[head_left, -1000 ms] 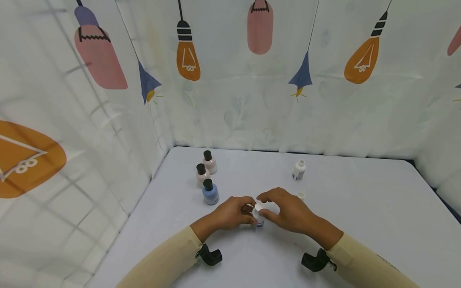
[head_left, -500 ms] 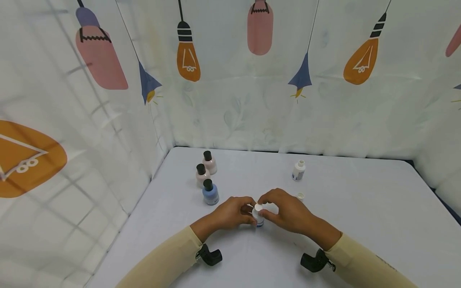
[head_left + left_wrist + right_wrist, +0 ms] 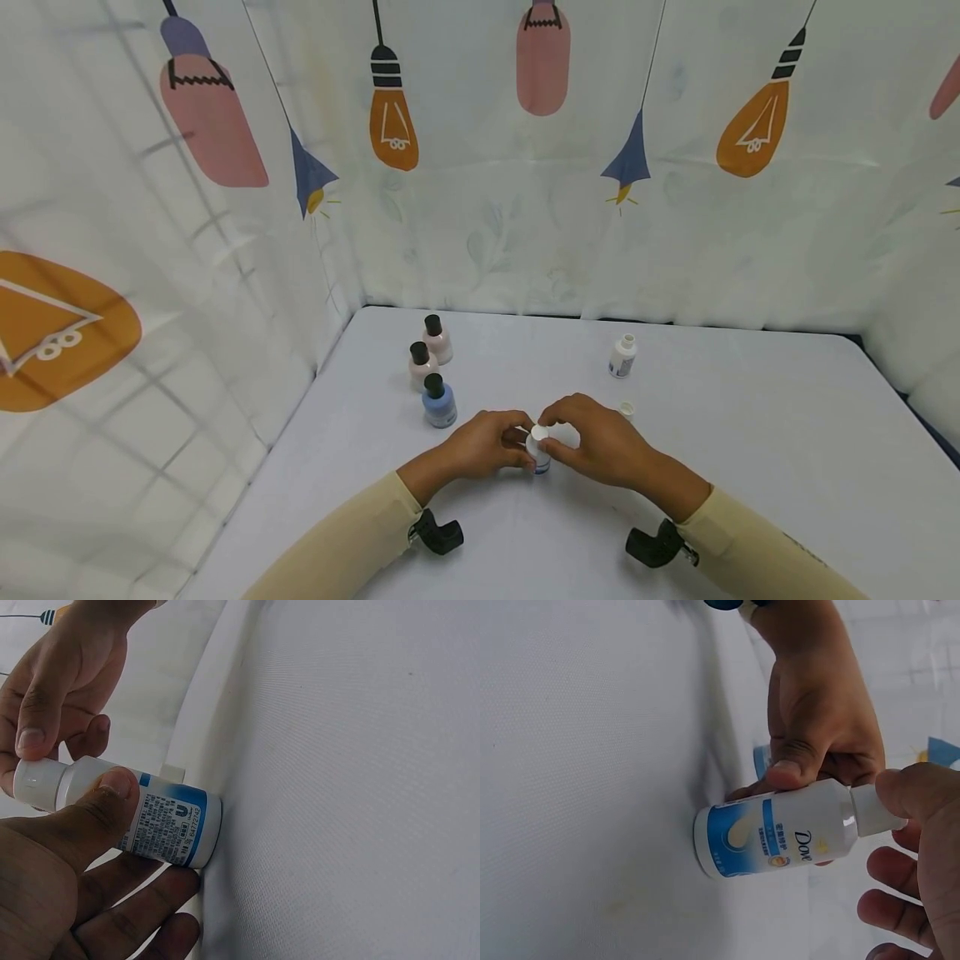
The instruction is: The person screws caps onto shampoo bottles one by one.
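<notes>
A small white Dove bottle (image 3: 780, 829) with a blue-and-white label and a white cap (image 3: 874, 811) stands upright on the table. My left hand (image 3: 483, 446) grips its body, thumb on one side and fingers on the other, as the left wrist view shows. At the top, my right hand (image 3: 607, 446) pinches the cap between thumb and fingers. The cap sits on the bottle's neck; how tightly cannot be told. Just behind my right hand, the uncapped mouth of another white bottle (image 3: 627, 408) shows, the rest of it hidden.
Farther back stands a white bottle (image 3: 622, 357) without a cap. To the left are two pale pink bottles (image 3: 438, 343) and a blue bottle (image 3: 439, 407), all with black caps. A patterned white curtain (image 3: 480, 233) hangs behind the white table (image 3: 750, 417).
The right fingers have shifted very slightly at the cap. The left hand and the bottles stay in place.
</notes>
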`<move>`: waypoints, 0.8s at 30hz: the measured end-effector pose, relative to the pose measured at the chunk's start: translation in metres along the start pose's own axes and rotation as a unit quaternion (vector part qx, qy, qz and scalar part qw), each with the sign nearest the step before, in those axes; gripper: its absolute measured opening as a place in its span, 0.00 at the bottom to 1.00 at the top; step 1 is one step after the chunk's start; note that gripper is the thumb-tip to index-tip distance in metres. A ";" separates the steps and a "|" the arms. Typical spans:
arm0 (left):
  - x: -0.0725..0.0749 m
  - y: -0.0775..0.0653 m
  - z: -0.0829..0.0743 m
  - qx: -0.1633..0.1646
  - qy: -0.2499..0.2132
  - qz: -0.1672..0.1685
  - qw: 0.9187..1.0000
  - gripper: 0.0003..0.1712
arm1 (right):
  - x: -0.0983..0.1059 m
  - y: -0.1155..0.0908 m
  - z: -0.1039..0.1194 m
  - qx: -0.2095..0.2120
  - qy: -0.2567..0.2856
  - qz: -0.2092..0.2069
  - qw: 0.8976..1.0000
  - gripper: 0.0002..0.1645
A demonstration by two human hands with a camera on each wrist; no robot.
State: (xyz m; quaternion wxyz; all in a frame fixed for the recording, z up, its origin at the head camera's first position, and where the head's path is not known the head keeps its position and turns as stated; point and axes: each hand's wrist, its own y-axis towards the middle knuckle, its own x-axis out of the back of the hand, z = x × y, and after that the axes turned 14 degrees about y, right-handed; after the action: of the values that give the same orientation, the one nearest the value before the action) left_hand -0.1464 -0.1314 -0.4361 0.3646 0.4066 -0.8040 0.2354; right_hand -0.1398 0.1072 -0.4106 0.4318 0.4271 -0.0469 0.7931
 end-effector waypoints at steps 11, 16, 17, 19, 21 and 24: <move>-0.001 0.001 0.000 0.004 0.005 0.001 1.000 0.20 | 0.001 0.001 0.000 0.012 0.002 0.013 1.000 0.15; -0.001 0.001 0.000 0.003 0.010 0.000 1.000 0.20 | -0.001 0.001 0.000 -0.009 0.001 0.009 1.000 0.18; -0.001 0.001 0.000 0.004 0.009 0.000 1.000 0.20 | -0.001 0.001 0.000 -0.009 0.001 0.010 1.000 0.19; -0.001 0.001 0.000 0.004 0.002 0.001 1.000 0.22 | 0.000 0.001 0.000 -0.002 0.004 0.013 1.000 0.20; -0.001 0.001 0.001 0.003 -0.003 0.001 1.000 0.22 | 0.000 0.000 -0.001 0.010 0.004 0.017 1.000 0.20; -0.002 0.002 0.002 -0.001 -0.008 0.000 1.000 0.21 | 0.001 0.000 -0.001 0.021 0.003 0.021 1.000 0.18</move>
State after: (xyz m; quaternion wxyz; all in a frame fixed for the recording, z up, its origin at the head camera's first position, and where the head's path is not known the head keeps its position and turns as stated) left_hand -0.1477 -0.1309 -0.4389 0.3585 0.4080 -0.8071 0.2316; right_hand -0.1408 0.1080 -0.4101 0.4062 0.4324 -0.0380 0.8041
